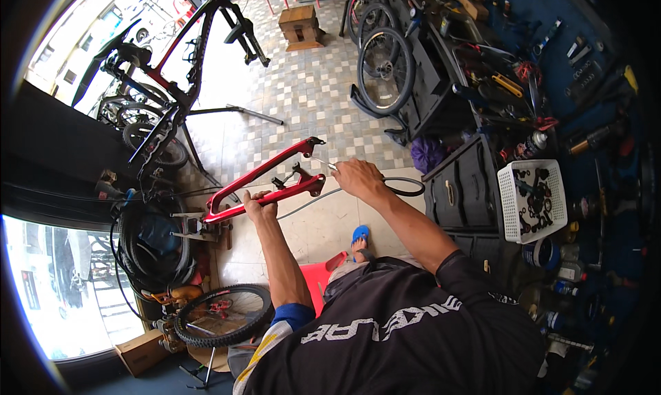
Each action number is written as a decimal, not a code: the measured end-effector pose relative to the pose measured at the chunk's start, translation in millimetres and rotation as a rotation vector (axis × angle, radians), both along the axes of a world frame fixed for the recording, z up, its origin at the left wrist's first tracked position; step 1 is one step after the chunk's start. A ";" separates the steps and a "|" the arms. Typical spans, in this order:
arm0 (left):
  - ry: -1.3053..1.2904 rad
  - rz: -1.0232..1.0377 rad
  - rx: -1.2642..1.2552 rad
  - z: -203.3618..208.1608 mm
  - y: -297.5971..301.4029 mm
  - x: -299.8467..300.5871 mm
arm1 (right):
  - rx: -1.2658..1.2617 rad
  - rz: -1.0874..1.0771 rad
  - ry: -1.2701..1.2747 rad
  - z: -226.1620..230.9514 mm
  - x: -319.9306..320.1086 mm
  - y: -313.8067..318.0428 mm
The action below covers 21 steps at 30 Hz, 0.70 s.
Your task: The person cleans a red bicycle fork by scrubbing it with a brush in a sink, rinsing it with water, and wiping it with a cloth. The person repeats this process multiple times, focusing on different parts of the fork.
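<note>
A glossy red bicycle rear swingarm (pixel 258 172), with two long arms, is held out in front of me. My left hand (pixel 260 207) is wrapped round its nearer arm, close to the joined end. My right hand (pixel 359 179) is closed round a slim tool with a thin metal tip (pixel 322 162). The tip points at the gap between the swingarm's free ends; whether it touches the red frame I cannot tell. The tool's handle is hidden in my fist. A thin hose (pixel 310 203) runs below the swingarm, and a dark loop (pixel 421 186) of it shows beyond my right wrist.
A bicycle frame (pixel 196 57) hangs on a stand at the far left. Wheels (pixel 385 71) lean by the dark drawer cabinet (pixel 458 188). To the right are a white basket of small parts (pixel 506 202) and many tools. A loose wheel (pixel 224 316) lies lower left.
</note>
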<state>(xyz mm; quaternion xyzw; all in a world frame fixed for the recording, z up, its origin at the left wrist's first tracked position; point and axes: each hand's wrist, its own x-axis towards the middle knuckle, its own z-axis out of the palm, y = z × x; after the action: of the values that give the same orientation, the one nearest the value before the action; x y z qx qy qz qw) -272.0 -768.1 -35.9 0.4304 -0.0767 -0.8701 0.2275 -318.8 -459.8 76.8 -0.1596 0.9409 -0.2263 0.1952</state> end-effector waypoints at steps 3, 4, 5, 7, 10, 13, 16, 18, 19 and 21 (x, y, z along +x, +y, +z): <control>0.205 0.052 -0.019 28.4 29.9 -13.7 | -0.027 -0.067 0.012 -22.8 -3.6 20.7; 0.362 0.038 -0.031 36.1 26.0 -17.1 | -0.031 -0.058 -0.023 -18.7 -4.0 21.6; 0.446 0.056 -0.038 41.5 27.1 -20.9 | -0.033 -0.051 -0.059 -14.7 -4.4 23.2; 0.517 0.036 0.043 61.1 38.4 -34.4 | -0.014 -0.035 -0.122 -9.7 -1.3 27.8; 0.536 0.073 -0.004 58.5 31.2 -45.1 | 0.029 0.056 -0.172 0.7 15.6 22.8; 0.485 0.082 -0.045 61.0 42.1 -55.1 | 0.079 0.049 -0.198 15.1 27.4 25.4; 0.445 0.084 -0.112 69.0 52.7 -62.8 | 0.124 0.020 -0.176 21.4 30.8 30.8; 0.431 0.076 -0.159 71.5 55.4 -64.7 | 0.115 0.029 -0.132 18.1 27.6 31.8; 0.431 0.067 -0.155 74.5 58.8 -65.9 | 0.111 0.030 -0.111 19.1 25.5 31.7; 0.430 0.051 -0.147 80.0 65.8 -67.1 | 0.121 0.055 -0.114 20.7 22.5 29.6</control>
<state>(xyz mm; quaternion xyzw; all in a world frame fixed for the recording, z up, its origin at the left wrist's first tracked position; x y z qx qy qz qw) -339.1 -702.3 44.0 0.2189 -0.0787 -0.9278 0.2916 -296.4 -430.2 97.5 -0.1602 0.9354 -0.1723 0.2640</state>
